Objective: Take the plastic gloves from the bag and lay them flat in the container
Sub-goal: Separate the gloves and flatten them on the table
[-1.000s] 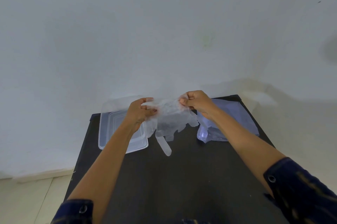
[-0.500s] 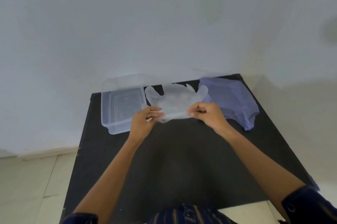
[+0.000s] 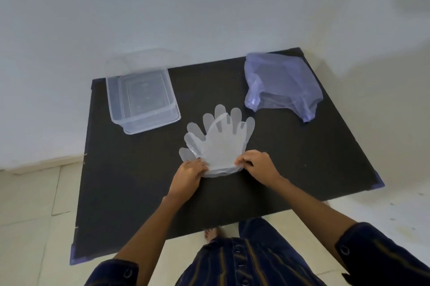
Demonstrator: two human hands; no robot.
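The left hand (image 3: 189,170) pinches the left corner of the cuff of the plastic gloves (image 3: 218,146), and the right hand (image 3: 258,164) pinches the right corner, fingers closed on the thin film. The gloves lie flat on the black worktop (image 3: 290,157), long axis away from the person, fingertips pointing to the wall. They are translucent, whitish, several layers fanned out; how many is hard to tell. The clear container (image 3: 142,101) stands far left, empty, apart from them. The bluish bag (image 3: 282,85) lies far right, crumpled, its content not visible
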